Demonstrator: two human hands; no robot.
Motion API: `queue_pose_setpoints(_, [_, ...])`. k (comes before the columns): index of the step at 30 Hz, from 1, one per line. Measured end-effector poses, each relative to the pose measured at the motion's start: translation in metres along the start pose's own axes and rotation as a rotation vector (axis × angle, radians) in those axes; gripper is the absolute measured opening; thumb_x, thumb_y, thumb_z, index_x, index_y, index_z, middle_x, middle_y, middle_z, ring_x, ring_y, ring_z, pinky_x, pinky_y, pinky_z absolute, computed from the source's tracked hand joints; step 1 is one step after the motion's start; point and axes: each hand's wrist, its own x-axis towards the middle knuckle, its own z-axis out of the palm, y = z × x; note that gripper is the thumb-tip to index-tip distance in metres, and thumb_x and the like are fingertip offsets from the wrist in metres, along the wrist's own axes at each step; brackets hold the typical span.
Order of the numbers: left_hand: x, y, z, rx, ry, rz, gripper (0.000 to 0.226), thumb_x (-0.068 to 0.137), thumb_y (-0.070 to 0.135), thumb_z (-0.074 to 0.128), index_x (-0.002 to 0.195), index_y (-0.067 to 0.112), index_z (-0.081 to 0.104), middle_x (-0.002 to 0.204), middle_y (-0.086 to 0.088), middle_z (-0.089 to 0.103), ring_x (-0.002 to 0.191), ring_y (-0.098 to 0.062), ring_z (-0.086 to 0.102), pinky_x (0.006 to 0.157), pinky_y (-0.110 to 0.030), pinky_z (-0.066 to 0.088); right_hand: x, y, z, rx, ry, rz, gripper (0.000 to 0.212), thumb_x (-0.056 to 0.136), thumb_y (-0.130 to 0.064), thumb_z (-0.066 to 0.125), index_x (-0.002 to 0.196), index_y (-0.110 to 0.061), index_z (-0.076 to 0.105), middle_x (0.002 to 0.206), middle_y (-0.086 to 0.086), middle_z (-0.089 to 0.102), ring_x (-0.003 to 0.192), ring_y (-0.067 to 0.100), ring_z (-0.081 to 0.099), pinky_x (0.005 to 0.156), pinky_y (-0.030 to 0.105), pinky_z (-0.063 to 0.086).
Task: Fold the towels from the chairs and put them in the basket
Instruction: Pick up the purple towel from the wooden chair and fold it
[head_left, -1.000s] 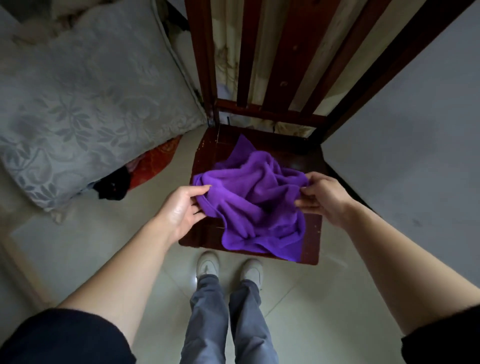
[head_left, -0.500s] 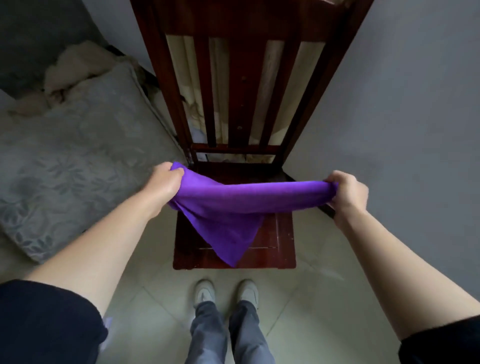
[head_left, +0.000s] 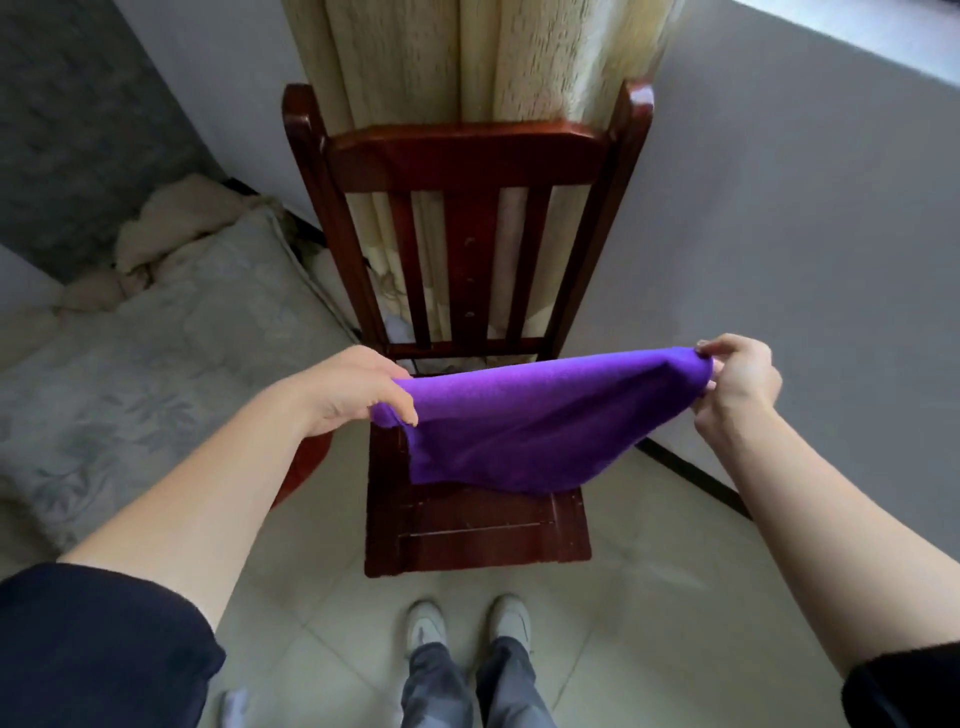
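A purple towel hangs stretched between my two hands above the seat of a dark red wooden chair. My left hand pinches the towel's left corner. At the right, my right hand grips the other corner. The cloth sags in the middle and its lower edge drapes just over the seat. No basket is in view.
A grey patterned mattress with crumpled cream bedding lies to the left. Cream curtains hang behind the chair. A grey wall stands on the right. My feet are on the tiled floor in front of the chair.
The towel went from a crumpled heap on the seat to being lifted and spread wide between both hands. The hands rose and moved apart, and the view tilted upward.
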Motion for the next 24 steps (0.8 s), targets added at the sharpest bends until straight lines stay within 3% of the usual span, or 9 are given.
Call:
queue_pose_setpoints(3, [0.011,-0.003,0.014,0.267,0.400,0.054,0.018,0.056,0.006,0.062,0.073,0.003,0.067,0.070,-0.006,0.051,0.071,-0.022,0.046,0.062,-0.027,0.034,-0.006,-0.009,0.006,-0.010,-0.055,-0.028,0.012,0.070,0.002,0.051,0.064,-0.008,0.052,0.069,0.004,0.056,0.048,0.017,0.039,0.039,0.017,0.024])
queue_pose_setpoints(7, [0.023,-0.010,0.017,0.222,0.686,0.125,0.040,0.072,-0.004,0.053,0.104,0.015,0.068,0.096,-0.004,0.063,0.098,-0.027,0.056,0.080,-0.023,0.038,-0.014,-0.017,0.016,0.053,-0.129,-0.013,0.010,0.068,0.004,0.051,0.068,-0.005,0.055,0.074,0.008,0.060,0.057,0.021,0.049,0.051,0.021,0.038])
queue_pose_setpoints(10, [0.028,-0.018,0.012,-0.008,0.817,0.038,0.032,0.074,0.006,0.061,0.105,0.009,0.066,0.088,-0.006,0.062,0.086,-0.028,0.059,0.073,-0.027,0.042,-0.022,-0.024,0.021,0.042,-0.189,0.033,0.016,0.059,-0.002,0.052,0.073,-0.005,0.060,0.074,0.010,0.058,0.060,0.024,0.048,0.061,0.026,0.038])
queue_pose_setpoints(14, [0.030,-0.023,0.014,-0.439,0.695,-0.149,0.035,0.061,0.022,0.066,0.086,-0.002,0.068,0.079,-0.014,0.069,0.073,-0.026,0.068,0.075,-0.035,0.054,-0.028,-0.032,0.026,-0.017,-0.228,0.021,0.018,0.059,-0.004,0.053,0.074,-0.005,0.062,0.070,0.009,0.057,0.058,0.022,0.043,0.061,0.028,0.035])
queue_pose_setpoints(16, [0.026,-0.022,0.015,-0.607,0.550,-0.172,0.012,0.073,0.015,0.061,0.082,0.007,0.061,0.073,-0.008,0.069,0.071,-0.021,0.066,0.085,-0.038,0.043,-0.023,-0.037,0.027,-0.103,-0.199,-0.026,0.012,0.067,-0.001,0.053,0.071,-0.006,0.063,0.070,0.009,0.056,0.057,0.021,0.044,0.055,0.026,0.036])
queue_pose_setpoints(18, [0.024,-0.018,0.008,-0.671,0.443,-0.184,0.005,0.082,0.011,0.052,0.079,0.015,0.054,0.061,0.000,0.068,0.071,-0.015,0.062,0.093,-0.041,0.034,-0.009,-0.041,0.024,-0.312,-0.135,-0.131,0.016,0.070,-0.001,0.054,0.063,-0.011,0.064,0.069,0.005,0.060,0.066,0.024,0.054,0.057,0.030,0.044])
queue_pose_setpoints(20, [0.024,-0.013,-0.003,-0.712,0.394,-0.148,0.006,0.086,0.010,0.048,0.086,0.015,0.052,0.076,-0.003,0.066,0.074,-0.017,0.059,0.096,-0.042,0.035,0.006,-0.041,0.018,-0.583,-0.102,-0.219,0.020,0.073,-0.002,0.054,0.063,-0.015,0.065,0.073,0.004,0.064,0.083,0.030,0.061,0.070,0.040,0.054])
queue_pose_setpoints(22, [0.026,-0.001,-0.015,-0.710,0.410,-0.088,0.013,0.089,0.006,0.047,0.093,0.015,0.055,0.093,-0.008,0.060,0.074,-0.020,0.058,0.092,-0.042,0.043,0.016,-0.039,0.015,-0.852,-0.121,-0.301,0.019,0.078,-0.004,0.050,0.073,-0.012,0.067,0.084,0.011,0.066,0.091,0.034,0.062,0.079,0.044,0.055])
queue_pose_setpoints(24, [0.030,0.009,-0.022,-0.611,0.423,-0.053,0.022,0.090,0.000,0.047,0.083,0.018,0.059,0.086,-0.008,0.060,0.074,-0.021,0.058,0.084,-0.039,0.047,0.020,-0.036,0.015,-1.095,-0.121,-0.396,0.021,0.082,-0.007,0.047,0.090,-0.004,0.067,0.094,0.018,0.062,0.095,0.037,0.060,0.084,0.042,0.052])
